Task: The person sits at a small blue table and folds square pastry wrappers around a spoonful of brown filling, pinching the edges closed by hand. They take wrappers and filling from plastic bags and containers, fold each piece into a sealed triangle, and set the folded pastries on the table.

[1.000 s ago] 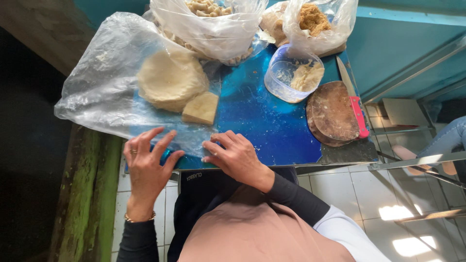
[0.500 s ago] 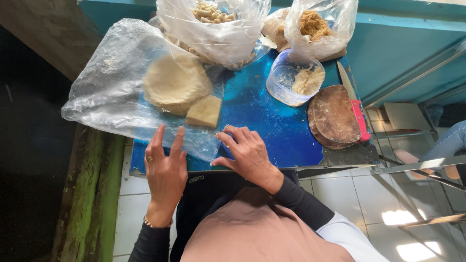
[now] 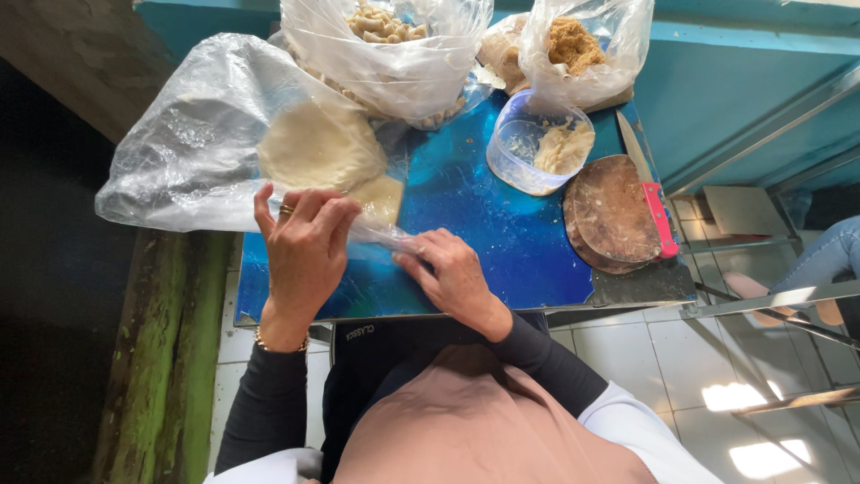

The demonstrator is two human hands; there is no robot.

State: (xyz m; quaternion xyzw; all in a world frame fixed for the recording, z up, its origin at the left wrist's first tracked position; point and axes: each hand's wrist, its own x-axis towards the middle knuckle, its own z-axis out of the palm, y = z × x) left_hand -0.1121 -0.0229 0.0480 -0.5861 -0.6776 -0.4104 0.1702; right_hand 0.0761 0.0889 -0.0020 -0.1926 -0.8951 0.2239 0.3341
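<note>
Both hands press on the near edge of a clear plastic bag of pale dough.

The left hand (image 3: 305, 255) lies fingers-down on the bag (image 3: 193, 148), just beside the small dough block (image 3: 381, 197) — apparently pinning it flat — while the right hand (image 3: 448, 273) pinches the bag's twisted edge against the blue tabletop (image 3: 502, 233). The round dough slab (image 3: 318, 143) sits inside, behind the left fingers; a plastic tub (image 3: 528, 148) stands apart.

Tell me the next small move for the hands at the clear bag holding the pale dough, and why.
Probably draw the bag's mouth wider. The left hand lies on the clear plastic bag beside the small dough block, and the right hand pinches the bag's edge against the blue table, so both dough pieces remain covered by plastic.
</note>
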